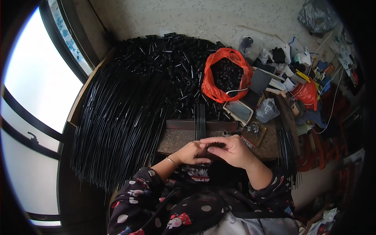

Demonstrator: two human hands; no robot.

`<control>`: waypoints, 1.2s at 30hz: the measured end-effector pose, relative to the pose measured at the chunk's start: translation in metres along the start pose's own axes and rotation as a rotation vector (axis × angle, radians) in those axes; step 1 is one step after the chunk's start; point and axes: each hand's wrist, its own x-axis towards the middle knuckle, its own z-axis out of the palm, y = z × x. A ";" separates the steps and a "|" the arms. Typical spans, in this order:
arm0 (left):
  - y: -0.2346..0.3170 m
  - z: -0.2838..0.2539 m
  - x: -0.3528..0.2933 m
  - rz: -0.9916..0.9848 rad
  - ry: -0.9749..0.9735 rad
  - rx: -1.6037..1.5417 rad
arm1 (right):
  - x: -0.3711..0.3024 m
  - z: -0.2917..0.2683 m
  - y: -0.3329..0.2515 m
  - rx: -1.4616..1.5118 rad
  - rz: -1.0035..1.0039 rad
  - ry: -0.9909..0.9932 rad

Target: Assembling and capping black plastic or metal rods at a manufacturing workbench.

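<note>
My left hand (pixel 189 153) and my right hand (pixel 233 150) meet in front of me over the table's near edge. Together they grip a bundle of thin black rods (pixel 200 119) by its near ends; the rods run away from me across a dark board (pixel 184 125). My right hand's fingers curl over the rod ends, and my left hand pinches them from the left. A bracelet sits on my left wrist.
A big fan of long black rods (pixel 117 117) covers the table's left side. Behind it lies a heap of short black tubes (pixel 172 62). An orange bag (pixel 226 74) of small black parts stands at the right, beside cluttered boxes, bags and a phone (pixel 238 111). A window is at left.
</note>
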 end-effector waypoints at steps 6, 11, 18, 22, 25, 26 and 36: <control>0.001 0.001 0.000 0.054 0.066 0.000 | 0.002 -0.013 -0.001 0.440 0.009 -0.245; 0.007 0.000 0.003 -0.015 0.033 -0.104 | 0.004 -0.003 0.003 0.074 0.071 0.068; 0.003 0.001 0.001 0.048 0.027 -0.029 | 0.013 -0.002 0.002 0.070 -0.136 0.010; 0.008 0.000 -0.004 0.065 0.030 0.045 | 0.009 -0.001 -0.009 0.185 -0.009 -0.144; -0.002 0.003 -0.003 0.083 0.052 -0.090 | 0.008 0.002 -0.016 0.198 -0.094 -0.111; 0.001 0.000 -0.001 0.096 0.007 -0.102 | 0.007 0.001 -0.018 0.198 -0.097 -0.113; 0.117 -0.070 0.036 0.280 0.078 -0.133 | 0.026 -0.013 -0.012 0.226 -0.249 -0.190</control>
